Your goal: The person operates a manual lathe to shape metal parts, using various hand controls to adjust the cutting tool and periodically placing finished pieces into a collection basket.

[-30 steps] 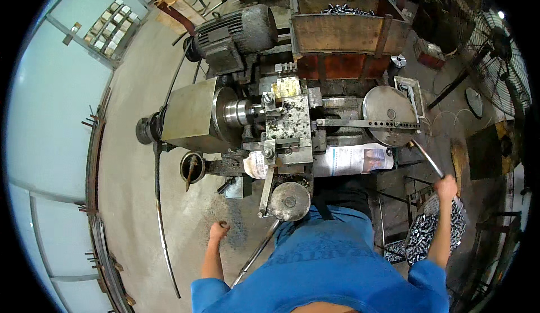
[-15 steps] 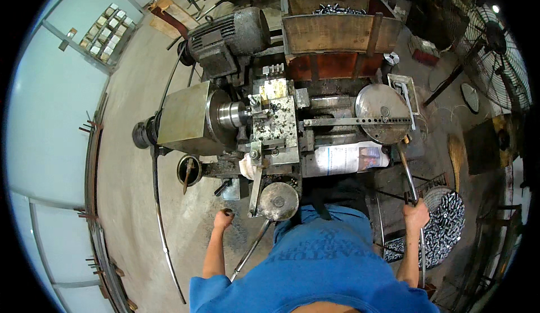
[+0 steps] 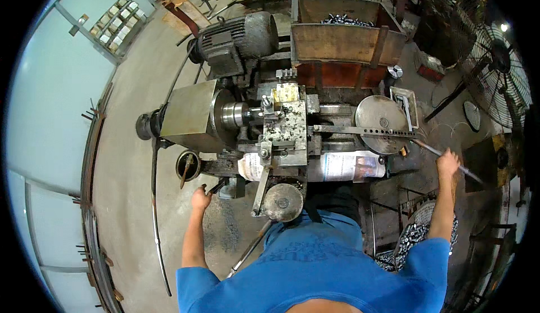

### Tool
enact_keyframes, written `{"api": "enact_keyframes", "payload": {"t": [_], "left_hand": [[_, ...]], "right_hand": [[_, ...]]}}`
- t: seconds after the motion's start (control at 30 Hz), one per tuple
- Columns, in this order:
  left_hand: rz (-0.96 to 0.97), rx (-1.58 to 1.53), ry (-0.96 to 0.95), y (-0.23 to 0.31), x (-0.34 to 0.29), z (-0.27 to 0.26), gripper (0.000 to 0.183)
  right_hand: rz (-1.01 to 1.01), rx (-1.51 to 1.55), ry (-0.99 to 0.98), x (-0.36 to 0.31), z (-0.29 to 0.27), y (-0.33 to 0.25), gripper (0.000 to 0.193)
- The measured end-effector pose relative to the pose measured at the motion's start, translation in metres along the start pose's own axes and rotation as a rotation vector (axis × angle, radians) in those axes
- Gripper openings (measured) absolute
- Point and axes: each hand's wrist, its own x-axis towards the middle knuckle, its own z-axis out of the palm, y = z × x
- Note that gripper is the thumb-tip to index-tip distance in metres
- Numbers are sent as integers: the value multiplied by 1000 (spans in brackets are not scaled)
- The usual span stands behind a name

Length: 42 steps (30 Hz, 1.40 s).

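While the right hand [image 3: 448, 161] is clenched round a long grey steel lever bar [image 3: 450, 163], which runs from beyond its knuckles back to the round grey metal disc [image 3: 381, 123] at the end of the lathe, the left hand [image 3: 199, 199] rests on a short dark handle [image 3: 216, 186] low on the machine front; whether those fingers are closed round it or only laid against it I cannot tell. Between the two hands lie the grey slotted tool block [image 3: 288, 124] and the bright steel chuck [image 3: 233, 114], with a small round handwheel [image 3: 282, 202] just inboard of the left fingers. A slip off the thin bar could, I judge, throw the right knuckles onto the disc's edge, and the blue shirt hangs near the handwheel. Just outside the left fingers stands a small dark tin [image 3: 187, 165] holding a stick. Bare concrete floor [image 3: 121, 161] gives open room beyond that; past the right fingers a dark crate edge and a wire-guarded fan [image 3: 500, 68] crowd the swing.
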Motion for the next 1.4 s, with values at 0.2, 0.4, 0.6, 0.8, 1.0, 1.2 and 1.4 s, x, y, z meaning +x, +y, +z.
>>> {"api": "enact_keyframes", "payload": {"t": [0.2,0.4,0.6,0.8,1.0,1.2,1.4], "left_hand": [[-65,206,-39,56,-6,21,49],[-171,27,157,53,-23,92,49],[-33,173,-148,55,-13,27,37],[-171,-234,-273,30,-14,-23,43],[-38,-484,446,-2,-51,-202,24],[-363,128,539,-69,-97,-154,43],[-372,-50,423,15,-119,-149,38]], "right_hand": [[-196,254,148,-46,-32,-81,71],[-287,568,287,-84,-68,-85,61],[-517,950,197,-71,-165,-152,43],[-1232,1126,236,-119,-274,-307,37],[-1490,604,162,-170,-313,-432,25],[-1547,320,-17,-178,-309,-469,18],[-1516,341,3,-180,-304,-469,16]]}}
